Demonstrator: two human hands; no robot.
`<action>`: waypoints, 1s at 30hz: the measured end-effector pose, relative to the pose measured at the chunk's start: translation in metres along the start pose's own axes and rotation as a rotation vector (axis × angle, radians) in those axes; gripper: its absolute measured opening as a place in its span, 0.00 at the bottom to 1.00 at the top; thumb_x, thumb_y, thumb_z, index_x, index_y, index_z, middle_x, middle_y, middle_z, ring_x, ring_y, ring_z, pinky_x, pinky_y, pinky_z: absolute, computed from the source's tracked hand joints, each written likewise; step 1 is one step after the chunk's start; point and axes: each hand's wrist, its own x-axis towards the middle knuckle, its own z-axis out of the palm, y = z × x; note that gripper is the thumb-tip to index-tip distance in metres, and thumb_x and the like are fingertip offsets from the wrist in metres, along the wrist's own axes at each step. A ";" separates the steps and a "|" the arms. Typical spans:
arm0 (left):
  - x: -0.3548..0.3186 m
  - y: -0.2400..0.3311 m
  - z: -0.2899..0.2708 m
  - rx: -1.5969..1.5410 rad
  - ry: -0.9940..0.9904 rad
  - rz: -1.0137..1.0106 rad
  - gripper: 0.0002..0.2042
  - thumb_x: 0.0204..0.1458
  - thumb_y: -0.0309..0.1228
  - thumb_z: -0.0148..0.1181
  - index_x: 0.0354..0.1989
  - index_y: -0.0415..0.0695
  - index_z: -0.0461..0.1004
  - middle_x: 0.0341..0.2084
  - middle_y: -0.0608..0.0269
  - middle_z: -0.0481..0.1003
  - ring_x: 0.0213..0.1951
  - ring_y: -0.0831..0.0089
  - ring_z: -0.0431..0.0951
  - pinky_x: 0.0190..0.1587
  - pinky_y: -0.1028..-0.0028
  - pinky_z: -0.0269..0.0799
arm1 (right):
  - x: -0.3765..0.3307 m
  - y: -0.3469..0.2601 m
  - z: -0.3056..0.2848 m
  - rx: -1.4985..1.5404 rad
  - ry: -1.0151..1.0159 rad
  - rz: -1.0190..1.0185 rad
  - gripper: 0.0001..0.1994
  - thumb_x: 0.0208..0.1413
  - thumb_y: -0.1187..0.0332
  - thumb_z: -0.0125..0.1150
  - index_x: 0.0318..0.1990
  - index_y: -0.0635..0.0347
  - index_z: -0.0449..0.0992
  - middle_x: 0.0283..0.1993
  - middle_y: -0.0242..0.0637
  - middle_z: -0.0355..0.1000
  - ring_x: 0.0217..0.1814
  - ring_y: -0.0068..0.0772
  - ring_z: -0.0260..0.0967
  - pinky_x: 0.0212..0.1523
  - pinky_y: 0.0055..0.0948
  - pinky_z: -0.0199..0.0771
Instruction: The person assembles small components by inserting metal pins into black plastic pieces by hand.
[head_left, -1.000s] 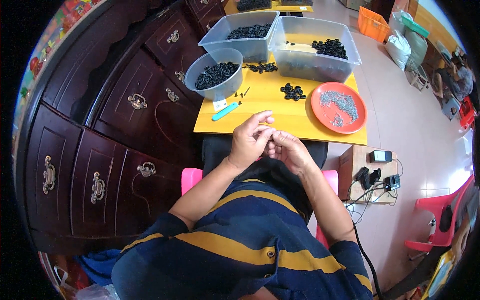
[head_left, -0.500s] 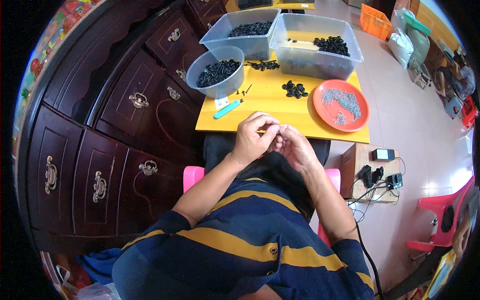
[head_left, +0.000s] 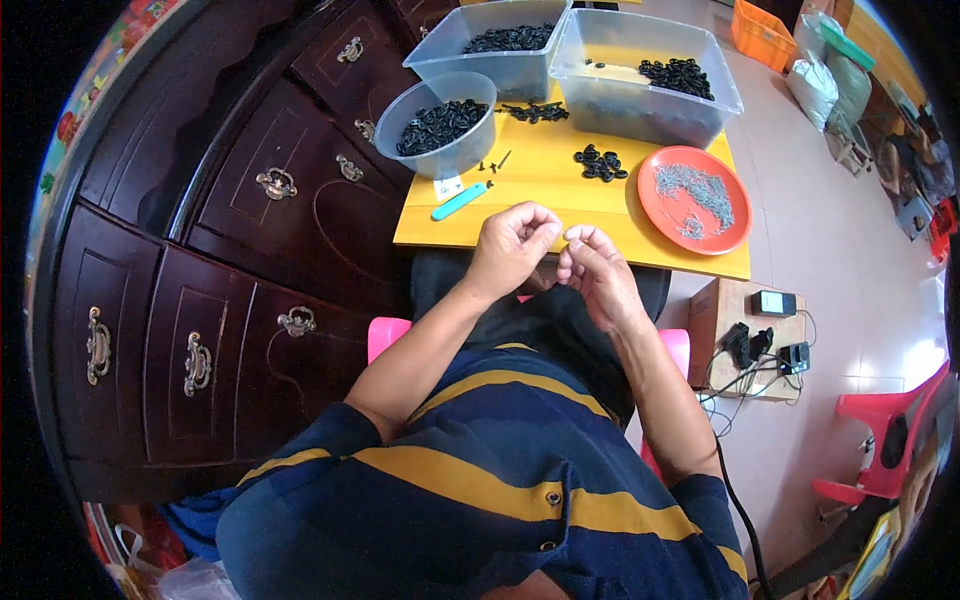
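Over my lap, at the near edge of the yellow table point(head_left: 540, 222), both hands are held up with a small gap between them. My left hand point(head_left: 513, 250) is closed, thumb pressed to the curled forefinger; whatever it pinches is hidden or too small to name. My right hand point(head_left: 603, 277) is closed in a similar pinch, and its contents cannot be made out either. Beyond the right hand lies a loose heap of small black oval parts point(head_left: 601, 164). A red plate point(head_left: 648, 210) with many thin silvery pieces point(head_left: 700, 195) stands to its right. A turquoise-handled tool point(head_left: 459, 202) lies beyond my left hand.
Two clear plastic bins point(head_left: 648, 105) and a round clear tub point(head_left: 433, 164) hold black parts at the table's far side. Dark wooden drawers point(head_left: 262, 190) border the left. A carton point(head_left: 722, 330) with adapters and cables stands at right, near a pink chair point(head_left: 885, 440).
My hands have moved apart, from touching fingertips to a small gap. The whole view has shifted slightly. Things on the table look the same.
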 end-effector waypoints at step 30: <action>-0.008 -0.013 0.013 -0.078 0.011 -0.088 0.04 0.60 0.25 0.57 0.34 0.38 0.74 0.23 0.71 0.73 0.23 0.87 0.70 0.24 0.82 0.67 | 0.005 0.003 -0.006 -0.148 0.163 -0.118 0.06 0.61 0.71 0.61 0.43 0.60 0.75 0.34 0.26 0.72 0.30 0.16 0.67 0.33 0.18 0.68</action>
